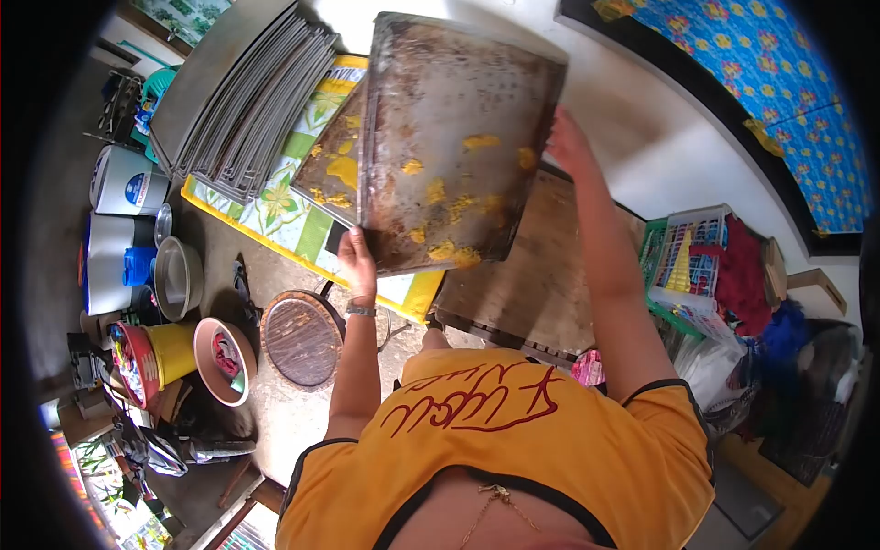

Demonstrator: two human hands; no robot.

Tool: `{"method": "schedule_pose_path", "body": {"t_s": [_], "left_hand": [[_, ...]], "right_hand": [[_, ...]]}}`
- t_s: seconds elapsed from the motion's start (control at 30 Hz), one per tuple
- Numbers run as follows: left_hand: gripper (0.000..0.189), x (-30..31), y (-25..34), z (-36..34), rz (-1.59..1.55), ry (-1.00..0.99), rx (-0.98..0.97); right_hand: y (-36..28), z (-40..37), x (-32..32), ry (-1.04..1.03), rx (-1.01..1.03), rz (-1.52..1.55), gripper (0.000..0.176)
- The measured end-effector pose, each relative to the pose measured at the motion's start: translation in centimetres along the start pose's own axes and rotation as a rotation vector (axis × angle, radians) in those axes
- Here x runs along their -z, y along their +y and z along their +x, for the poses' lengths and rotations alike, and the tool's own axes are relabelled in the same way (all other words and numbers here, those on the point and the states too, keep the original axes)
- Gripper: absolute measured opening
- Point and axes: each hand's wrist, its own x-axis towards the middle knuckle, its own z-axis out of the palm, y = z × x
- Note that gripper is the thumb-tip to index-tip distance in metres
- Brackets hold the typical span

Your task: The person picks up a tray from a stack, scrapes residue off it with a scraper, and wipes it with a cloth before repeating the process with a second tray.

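Note:
A metal baking tray, stained brown with yellow crumbly patches, is held up in front of me at a tilt. My left hand grips its near left corner, thumb on the face. My right hand is at its right edge; its fingertips are partly hidden there. Behind the raised tray, a second tray with yellow smears lies on the table cover, which is green and white with a yellow border. To its left rises a stack of several baking trays.
A brown wooden table stands on the right, beside the wall. Plastic baskets with cloths are farther right. A round stool, a pink basin, a yellow bucket and large pots stand on the left.

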Motion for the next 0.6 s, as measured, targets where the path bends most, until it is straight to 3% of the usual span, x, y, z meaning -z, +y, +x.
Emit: {"method": "schedule_pose_path", "body": {"t_s": [0.03, 0.17, 0.2, 0.3, 0.4, 0.5, 0.53, 0.6], "left_hand": [[0.032, -1.5, 0.7, -0.9, -0.068, -0.04, 0.021], [0.026, -7.8, 3.2, -2.9, -0.064, -0.222, -0.208], [0.027, -8.3, 5.4, -3.1, 0.009, -0.386, -0.164], [0.037, -12.4, 9.5, -3.5, -0.139, -0.545, -0.232], [0.047, -16.8, 12.5, -2.8, -0.241, -0.707, -0.071], [0.053, -22.1, 12.1, -0.4, -0.239, -0.697, -0.24], [0.063, -24.0, 10.5, 0.8, -0.277, -0.808, -0.127], [0.071, -26.4, 9.7, 1.8, -0.253, -0.821, 0.0]], "right_hand": [[-1.7, -1.6, 0.3, 0.077, 0.046, 0.012, 0.029], [-4.7, -4.2, 9.0, 0.187, 0.275, -0.006, 0.027], [-6.3, -7.0, 7.7, 0.313, 0.296, 0.014, 0.026], [-8.0, -10.5, 13.1, 0.306, 0.344, -0.107, 0.029], [-7.7, -11.5, 15.6, 0.314, 0.449, -0.071, 0.029], [-6.2, -11.0, 19.0, 0.339, 0.519, -0.155, 0.026], [-5.4, -10.3, 20.6, 0.347, 0.538, -0.212, 0.026], [-4.0, -9.2, 22.9, 0.365, 0.574, -0.332, 0.026]]}}
